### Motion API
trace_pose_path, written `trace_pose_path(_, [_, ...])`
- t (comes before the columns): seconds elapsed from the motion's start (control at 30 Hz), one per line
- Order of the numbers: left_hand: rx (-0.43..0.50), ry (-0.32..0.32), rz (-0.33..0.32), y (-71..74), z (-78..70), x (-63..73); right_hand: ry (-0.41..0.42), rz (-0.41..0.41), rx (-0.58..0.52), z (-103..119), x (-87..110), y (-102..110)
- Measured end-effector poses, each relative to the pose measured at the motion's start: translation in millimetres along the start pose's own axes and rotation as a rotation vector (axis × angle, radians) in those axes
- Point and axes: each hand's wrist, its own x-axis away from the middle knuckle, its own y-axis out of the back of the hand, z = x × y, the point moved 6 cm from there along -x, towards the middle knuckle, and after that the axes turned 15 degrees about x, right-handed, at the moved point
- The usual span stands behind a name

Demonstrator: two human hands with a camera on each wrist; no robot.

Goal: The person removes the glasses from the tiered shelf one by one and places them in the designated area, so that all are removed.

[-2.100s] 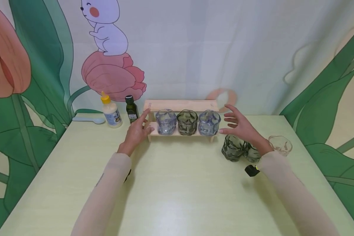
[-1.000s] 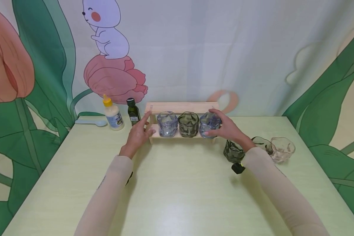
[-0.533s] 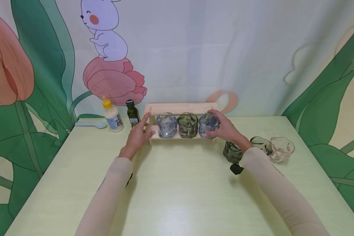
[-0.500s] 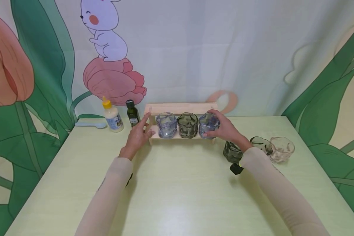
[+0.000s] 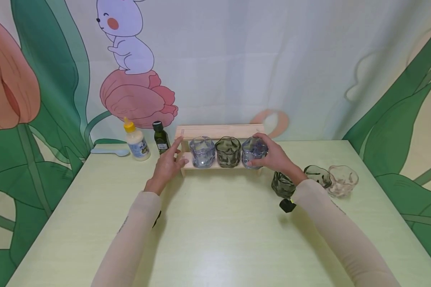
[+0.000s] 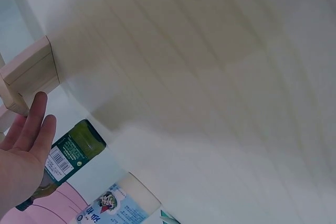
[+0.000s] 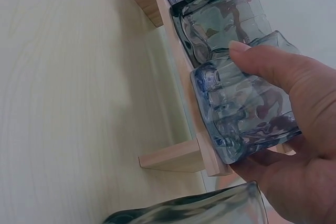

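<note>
A small two-level wooden rack (image 5: pixel 220 130) stands at the back of the table. Three wavy-walled glasses line its lower shelf: a bluish glass (image 5: pixel 202 153) on the left, a dark grey-green glass (image 5: pixel 228 153) in the middle, and another bluish glass (image 5: pixel 252 150) on the right. My right hand (image 5: pixel 275 156) grips that right glass, thumb across its front and fingers behind, as the right wrist view shows; the glass (image 7: pixel 244 108) sits on the shelf. At the rack's left end rests my left hand (image 5: pixel 166 164), its fingers (image 6: pixel 32 124) nearly straight at the wood.
Right of the rack stand a dark glass (image 5: pixel 282 185), a grey-green glass (image 5: pixel 318 175) and a clear pinkish glass (image 5: pixel 343 181), partly behind my right arm. Left of it are a dark green bottle (image 5: pixel 161 138), a yellow-capped squeeze bottle (image 5: pixel 138 146) and a pale blue spoon (image 5: pixel 109 152).
My right hand has moved left from beside the rack and taken hold of the right bluish glass. Over the last half second both hands have stayed nearly still.
</note>
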Motion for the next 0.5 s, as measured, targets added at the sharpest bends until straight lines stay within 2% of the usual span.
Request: trace_pose_path(0.5, [0.005,-0.005,0.0,-0.9,2.0,-1.2,0.005,-0.017,-0.005,2.8,2.4,2.5])
